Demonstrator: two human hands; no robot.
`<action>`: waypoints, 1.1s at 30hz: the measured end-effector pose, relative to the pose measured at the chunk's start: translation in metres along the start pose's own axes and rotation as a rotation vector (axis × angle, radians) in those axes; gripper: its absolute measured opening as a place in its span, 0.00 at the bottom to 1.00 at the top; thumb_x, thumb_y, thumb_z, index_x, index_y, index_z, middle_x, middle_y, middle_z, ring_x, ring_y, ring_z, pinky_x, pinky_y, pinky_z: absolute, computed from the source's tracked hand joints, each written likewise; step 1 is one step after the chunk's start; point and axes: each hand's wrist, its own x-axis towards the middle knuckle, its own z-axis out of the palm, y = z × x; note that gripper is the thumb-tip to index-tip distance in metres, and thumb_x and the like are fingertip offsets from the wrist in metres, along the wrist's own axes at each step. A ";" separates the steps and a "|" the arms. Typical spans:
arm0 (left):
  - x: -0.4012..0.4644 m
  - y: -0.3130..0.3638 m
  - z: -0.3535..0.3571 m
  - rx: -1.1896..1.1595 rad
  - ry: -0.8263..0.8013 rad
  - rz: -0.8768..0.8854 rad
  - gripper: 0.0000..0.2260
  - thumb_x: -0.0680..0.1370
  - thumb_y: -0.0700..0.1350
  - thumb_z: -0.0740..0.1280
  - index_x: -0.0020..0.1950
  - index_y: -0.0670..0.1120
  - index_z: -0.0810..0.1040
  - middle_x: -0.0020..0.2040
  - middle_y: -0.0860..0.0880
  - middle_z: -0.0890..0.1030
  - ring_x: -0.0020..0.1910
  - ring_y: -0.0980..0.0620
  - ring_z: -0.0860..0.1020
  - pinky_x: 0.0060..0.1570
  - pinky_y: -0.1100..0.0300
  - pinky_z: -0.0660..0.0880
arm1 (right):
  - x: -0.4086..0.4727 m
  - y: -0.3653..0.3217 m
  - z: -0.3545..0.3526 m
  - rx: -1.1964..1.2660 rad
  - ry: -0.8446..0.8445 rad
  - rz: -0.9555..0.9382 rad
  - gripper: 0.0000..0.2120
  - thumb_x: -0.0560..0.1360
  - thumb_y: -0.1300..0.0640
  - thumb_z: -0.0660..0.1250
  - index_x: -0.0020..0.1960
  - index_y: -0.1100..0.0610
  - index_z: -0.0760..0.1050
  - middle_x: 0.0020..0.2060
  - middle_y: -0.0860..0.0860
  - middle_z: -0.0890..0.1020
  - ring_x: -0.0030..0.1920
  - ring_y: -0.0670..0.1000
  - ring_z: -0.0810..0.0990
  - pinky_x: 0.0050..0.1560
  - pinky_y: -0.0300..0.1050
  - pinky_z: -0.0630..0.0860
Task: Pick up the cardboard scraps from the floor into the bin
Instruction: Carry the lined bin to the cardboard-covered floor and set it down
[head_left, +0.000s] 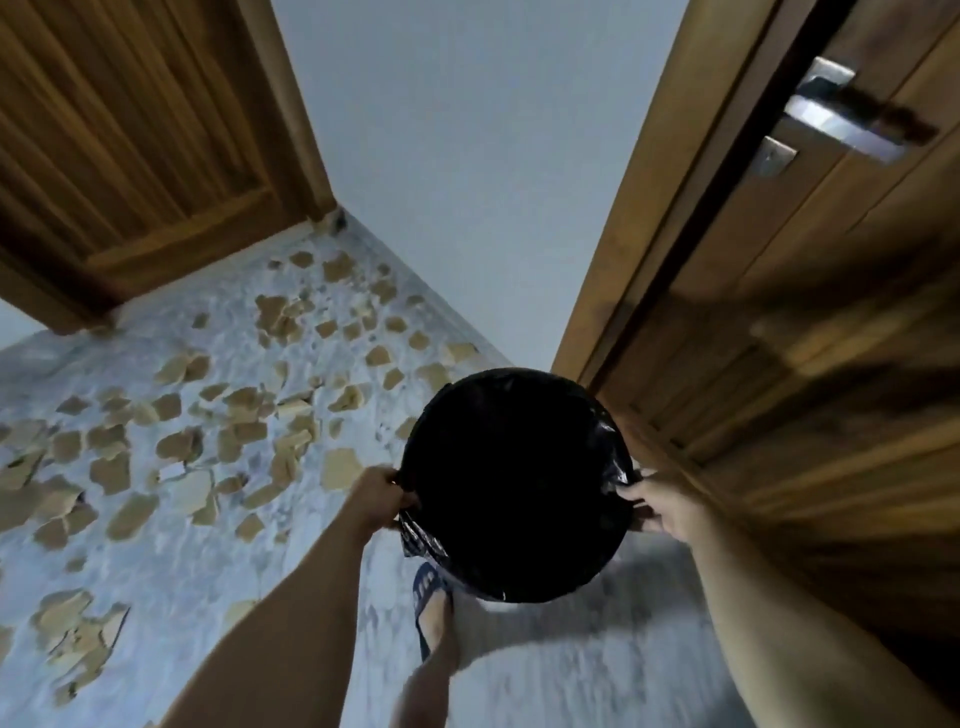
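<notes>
— What are we holding?

— A round bin lined with a glossy, crinkled black plastic bag (519, 483). Our left hand (382, 499) is closed on the rim at its left side, fingers curled over the bag's edge; our right hand (657, 506) pinches the rim on the opposite side the same way.

— Can we see anything in it?

— No, the inside is plain black; we cannot tell what it holds.

— And the scraps?

— Flat, ragged-edged tan cardboard scraps (208, 415) lie scattered over the pale, mottled stone floor (171, 561), mostly to the left of the bin and ahead of it, up to the corner by the white wall (467, 156).

— What surrounds us?

— A grained brown wooden door (130, 145) at the far left, another wooden door (810, 364) with a shiny metal lever handle (841, 119) close on the right. Below the bin, our foot wears a blue slide sandal (431, 597).
</notes>
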 end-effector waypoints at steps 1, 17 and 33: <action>0.031 0.005 0.006 0.025 -0.022 -0.021 0.09 0.76 0.29 0.67 0.56 0.34 0.80 0.44 0.36 0.81 0.39 0.44 0.79 0.24 0.61 0.76 | 0.024 -0.003 -0.001 -0.002 0.018 0.027 0.09 0.78 0.67 0.66 0.58 0.64 0.77 0.49 0.61 0.83 0.43 0.57 0.83 0.39 0.50 0.80; 0.405 -0.015 0.153 0.420 -0.058 0.029 0.14 0.74 0.38 0.71 0.59 0.42 0.81 0.51 0.41 0.84 0.49 0.41 0.82 0.50 0.50 0.80 | 0.382 0.040 0.031 0.040 0.171 0.186 0.06 0.77 0.66 0.69 0.45 0.57 0.77 0.54 0.62 0.82 0.55 0.63 0.82 0.46 0.53 0.81; 0.450 -0.032 0.178 0.509 0.019 0.053 0.14 0.78 0.37 0.66 0.64 0.41 0.80 0.56 0.39 0.83 0.54 0.41 0.79 0.46 0.57 0.67 | 0.445 0.058 0.051 0.058 0.196 0.191 0.08 0.76 0.68 0.69 0.55 0.62 0.77 0.51 0.62 0.81 0.56 0.63 0.82 0.50 0.55 0.82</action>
